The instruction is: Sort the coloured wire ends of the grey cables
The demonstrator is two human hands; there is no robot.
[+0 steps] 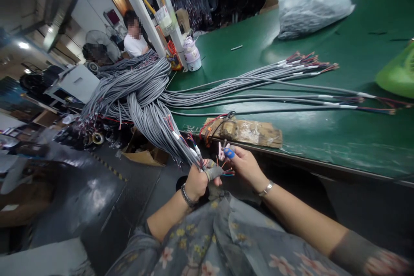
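My left hand (200,180), with grey covering on its fingers, is closed round the end of a grey cable. Thin coloured wires (228,173) fan out from that end toward the right. Close beside them, my right hand (247,164) pinches a small pink clip-like piece (221,151); its exact kind is unclear. Blue wrapping covers one of that hand's fingertips. Past my left hand, a thick bundle of grey cables (152,123) hangs over the table edge, some ends bearing white sleeves and bare coloured wires.
A worn wooden block (255,133) with red and black leads lies at the green table's (323,138) near edge. Stripped cables (258,71) stretch across the tabletop. Farther back are a lidded bottle (192,55), a plastic bag (310,4) and a seated person (134,43).
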